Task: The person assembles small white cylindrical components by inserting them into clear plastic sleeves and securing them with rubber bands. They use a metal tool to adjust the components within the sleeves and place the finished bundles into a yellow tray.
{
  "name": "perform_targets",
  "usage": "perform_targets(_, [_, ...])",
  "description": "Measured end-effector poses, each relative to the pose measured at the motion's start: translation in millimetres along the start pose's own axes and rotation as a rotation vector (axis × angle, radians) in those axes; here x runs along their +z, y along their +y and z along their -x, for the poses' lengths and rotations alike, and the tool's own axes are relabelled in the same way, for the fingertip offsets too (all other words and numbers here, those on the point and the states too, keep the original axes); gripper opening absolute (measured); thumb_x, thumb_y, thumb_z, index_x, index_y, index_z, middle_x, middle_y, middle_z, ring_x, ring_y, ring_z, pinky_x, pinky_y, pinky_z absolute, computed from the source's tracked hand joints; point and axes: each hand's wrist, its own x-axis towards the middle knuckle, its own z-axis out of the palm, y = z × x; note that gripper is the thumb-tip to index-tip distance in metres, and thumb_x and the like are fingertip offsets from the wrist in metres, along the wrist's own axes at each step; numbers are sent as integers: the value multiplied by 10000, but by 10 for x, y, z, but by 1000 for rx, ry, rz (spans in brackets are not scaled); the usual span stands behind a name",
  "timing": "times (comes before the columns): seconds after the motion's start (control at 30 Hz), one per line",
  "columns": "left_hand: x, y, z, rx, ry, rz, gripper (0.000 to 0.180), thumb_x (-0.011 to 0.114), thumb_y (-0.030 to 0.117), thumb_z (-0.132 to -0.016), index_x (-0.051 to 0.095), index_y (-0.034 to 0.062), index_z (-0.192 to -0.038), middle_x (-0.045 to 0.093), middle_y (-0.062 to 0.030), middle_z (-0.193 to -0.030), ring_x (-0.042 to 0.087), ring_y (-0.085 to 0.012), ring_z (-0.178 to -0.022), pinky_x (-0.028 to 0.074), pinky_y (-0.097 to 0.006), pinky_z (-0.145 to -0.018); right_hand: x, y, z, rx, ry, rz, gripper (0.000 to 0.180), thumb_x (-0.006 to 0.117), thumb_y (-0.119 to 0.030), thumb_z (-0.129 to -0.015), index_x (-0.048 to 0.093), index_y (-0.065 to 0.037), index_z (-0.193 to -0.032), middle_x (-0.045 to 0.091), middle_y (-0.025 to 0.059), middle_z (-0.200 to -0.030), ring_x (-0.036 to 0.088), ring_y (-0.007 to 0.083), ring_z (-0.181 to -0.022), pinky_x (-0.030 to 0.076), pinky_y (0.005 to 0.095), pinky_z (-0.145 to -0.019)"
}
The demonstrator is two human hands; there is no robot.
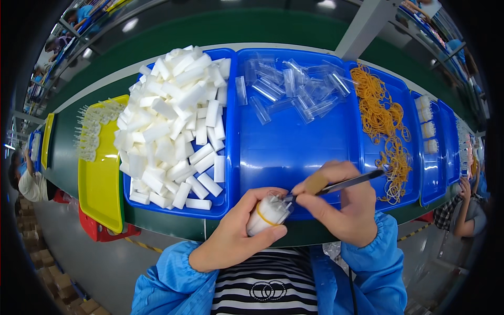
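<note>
My left hand (224,237) is closed around a bundle of short white and clear tubes (259,222). An orange rubber band (267,215) runs round the bundle, whose clear ends face up and to the right. In my right hand (350,215) is a pair of dark tweezers (357,181), slanting down to the left. Their tip end is at the bundle's clear ends, close to my left fingertips; what the tip grips, if anything, is too small to tell. A tan finger cot (315,184) covers one right fingertip.
Left stands a blue tray (229,157) heaped with white foam blocks (173,115); a yellow tray (100,184) lies beyond it. Ahead, a blue tray (294,149) holds clear plastic tubes (289,81). Rubber bands (380,105) fill part of the tray to the right. Other people work at both sides.
</note>
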Motion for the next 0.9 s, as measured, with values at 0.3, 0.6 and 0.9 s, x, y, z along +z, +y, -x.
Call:
perform_targets(0.3, [18, -42, -26, 94, 109, 214, 753, 765, 19, -775, 385, -36, -1423, 575, -142, -1236, 625, -226, -1070, 504, -340, -936, -169, 315, 48, -97, -22, 1036, 182, 563, -129, -804, 590, -64, -971, 545, 51, -768, 567, 217, -767, 437, 358, -676])
perform_targets(0.6, [274, 18, -42, 99, 31, 23, 809, 772, 106, -850, 292, -9, -1491, 596, -184, -1274, 600, -236, -1152, 492, -328, -973, -57, -13, 390, -14, -85, 101, 541, 728, -328, -872, 544, -28, -1283, 605, 159, -1045, 619, 338, -893, 515, 397, -747])
perform_targets(0.9, [85, 11, -116, 298, 177, -108, 674, 710, 13, -832, 378, -49, -1415, 557, -232, -1307, 591, -310, -1189, 470, -411, -1016, -1762, 476, 847, 127, 1137, 885, 400, 680, -155, -910, 588, -27, -1277, 649, 75, -1104, 609, 161, -925, 497, 301, -805])
